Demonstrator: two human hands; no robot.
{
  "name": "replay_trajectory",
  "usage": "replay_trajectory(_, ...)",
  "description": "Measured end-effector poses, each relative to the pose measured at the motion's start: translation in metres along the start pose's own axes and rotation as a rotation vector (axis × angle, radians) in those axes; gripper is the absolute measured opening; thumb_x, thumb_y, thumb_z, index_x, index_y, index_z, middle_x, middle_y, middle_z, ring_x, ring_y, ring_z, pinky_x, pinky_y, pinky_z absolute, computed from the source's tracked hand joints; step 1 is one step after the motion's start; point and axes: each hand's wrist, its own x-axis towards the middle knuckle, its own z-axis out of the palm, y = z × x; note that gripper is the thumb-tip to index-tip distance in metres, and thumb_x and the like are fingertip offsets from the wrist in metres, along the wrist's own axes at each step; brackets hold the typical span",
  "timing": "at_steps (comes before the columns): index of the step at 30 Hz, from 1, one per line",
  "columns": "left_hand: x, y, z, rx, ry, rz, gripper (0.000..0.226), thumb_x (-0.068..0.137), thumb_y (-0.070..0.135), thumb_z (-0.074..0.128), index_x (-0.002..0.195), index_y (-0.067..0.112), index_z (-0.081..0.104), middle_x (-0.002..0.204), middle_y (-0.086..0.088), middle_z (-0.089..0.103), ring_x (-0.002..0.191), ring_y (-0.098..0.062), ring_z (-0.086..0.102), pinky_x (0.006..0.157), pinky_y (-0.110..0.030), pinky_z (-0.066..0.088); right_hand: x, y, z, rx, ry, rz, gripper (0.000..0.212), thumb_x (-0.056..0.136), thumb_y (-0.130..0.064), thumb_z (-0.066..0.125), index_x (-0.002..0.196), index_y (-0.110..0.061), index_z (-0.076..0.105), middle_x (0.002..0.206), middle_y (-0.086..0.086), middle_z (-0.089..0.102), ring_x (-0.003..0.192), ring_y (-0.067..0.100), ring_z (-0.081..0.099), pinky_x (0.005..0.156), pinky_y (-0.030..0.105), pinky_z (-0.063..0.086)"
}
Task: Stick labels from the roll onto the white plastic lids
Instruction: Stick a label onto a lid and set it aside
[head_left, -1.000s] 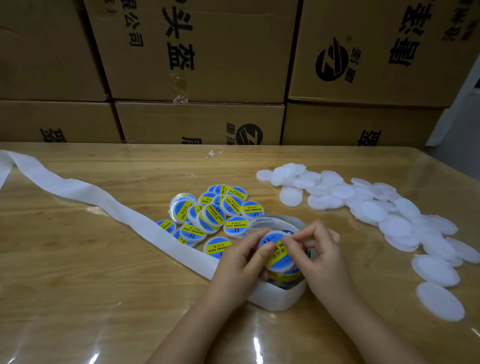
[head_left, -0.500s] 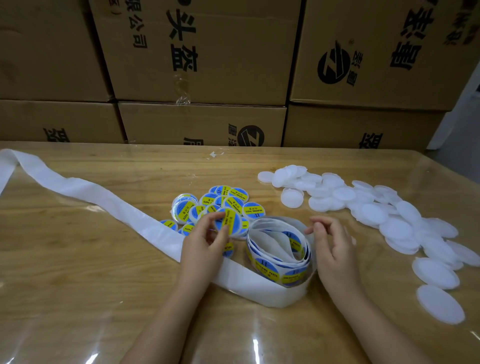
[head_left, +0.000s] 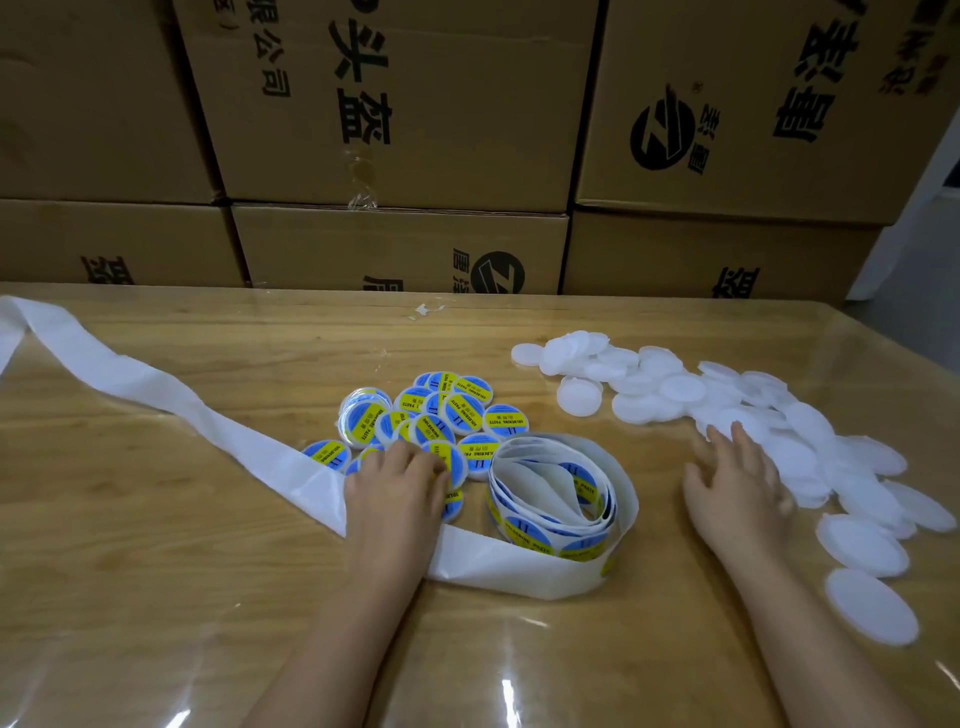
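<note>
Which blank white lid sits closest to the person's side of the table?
The blank lid at the near tip of the white pile, far right in the view; every other blank lid lies farther back.

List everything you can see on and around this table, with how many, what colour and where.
Labelled lids: over a dozen, blue and yellow labels, heaped at mid-table.
Plain lids: many, too overlapped to count, white, spread along the right side.
Label roll: one, loosely coiled, blue and yellow labels, near centre.
Backing strip: one, white, trailing from the roll to the far left edge.
Scrap: one small white bit, near the back edge.
Table: one, light wood under a clear cover.
Cardboard boxes: six partly seen, brown, stacked behind the table.
Left hand: on the labelled lids.
Right hand: fingers spread, at the plain lids.
</note>
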Motion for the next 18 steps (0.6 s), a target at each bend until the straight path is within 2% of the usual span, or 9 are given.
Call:
replay_trajectory(2, -0.003, 0.003, -0.002, 0.046, 0.006, 0.077, 0.009, 0.081, 0.017, 0.07, 0.072, 0.017, 0.069, 0.079, 0.001, 0.066, 0.073, -0.028, 0.061, 0.064, -0.041, 0.042, 0.003, 0.003, 0.003, -0.076, -0.076, -0.003, 0.057, 0.095, -0.037, 0.039, 0.149, -0.029, 0.021, 0.159, -0.003, 0.012, 0.145, 0.021, 0.01, 0.113, 0.048, 0.012)
replay_trajectory(4, -0.005, 0.006, -0.004, 0.074, -0.014, 0.086, 0.017, 0.083, 0.024, 0.057, 0.073, 0.021, 0.07, 0.08, 0.007, 0.069, 0.079, -0.022, 0.065, 0.076, -0.044, 0.044, 0.004, 0.004, 0.006, -0.15, -0.107, -0.023, 0.059, 0.094, -0.042, 0.037, 0.149, -0.029, 0.017, 0.158, -0.002, 0.015, 0.144, 0.023, 0.013, 0.113, 0.048, 0.011)
replay_trajectory(8, -0.006, 0.009, -0.007, -0.006, -0.055, 0.032, 0.038, 0.09, 0.034, 0.036, 0.085, 0.021, 0.072, 0.097, 0.008, 0.07, 0.101, -0.017, 0.063, 0.095, -0.047, 0.036, 0.005, 0.002, 0.007, -0.183, -0.049, -0.014, 0.049, 0.092, -0.039, 0.042, 0.138, -0.023, 0.039, 0.143, 0.004, 0.042, 0.133, 0.027, 0.033, 0.109, 0.047, 0.021)
replay_trajectory(11, -0.005, 0.017, -0.014, -0.143, 0.0, 0.046, 0.044, 0.092, 0.035, 0.031, 0.087, 0.018, 0.071, 0.099, 0.004, 0.069, 0.097, -0.021, 0.062, 0.085, -0.041, 0.035, 0.003, -0.002, 0.005, -0.13, 0.053, -0.008, 0.038, 0.091, -0.033, 0.044, 0.126, -0.02, 0.051, 0.125, 0.005, 0.054, 0.117, 0.029, 0.043, 0.097, 0.044, 0.029)
replay_trajectory(13, -0.01, 0.026, -0.018, -0.23, 0.068, 0.166, 0.042, 0.093, 0.032, 0.033, 0.084, 0.014, 0.069, 0.091, 0.002, 0.067, 0.084, -0.025, 0.061, 0.073, -0.04, 0.038, 0.001, -0.002, 0.003, -0.095, 0.099, -0.019, 0.035, 0.091, -0.034, 0.046, 0.122, -0.021, 0.054, 0.115, 0.003, 0.059, 0.111, 0.028, 0.045, 0.093, 0.043, 0.029)
replay_trajectory(15, -0.022, 0.039, -0.02, -0.303, 0.111, 0.328, 0.037, 0.094, 0.03, 0.038, 0.081, 0.012, 0.067, 0.084, 0.0, 0.064, 0.076, -0.024, 0.056, 0.069, -0.039, 0.036, 0.0, -0.003, 0.001, -0.07, 0.13, -0.031, 0.033, 0.089, -0.04, 0.048, 0.116, -0.022, 0.057, 0.105, 0.001, 0.062, 0.108, 0.027, 0.047, 0.09, 0.042, 0.029)
replay_trajectory(18, -0.04, 0.058, -0.015, -0.326, 0.072, 0.544, 0.03, 0.092, 0.035, 0.046, 0.08, 0.014, 0.064, 0.078, 0.001, 0.058, 0.072, -0.021, 0.051, 0.067, -0.035, 0.034, -0.003, -0.005, 0.001, -0.138, 0.068, -0.031, 0.036, 0.085, -0.05, 0.052, 0.11, -0.025, 0.057, 0.115, 0.005, 0.054, 0.111, 0.028, 0.043, 0.092, 0.042, 0.03)
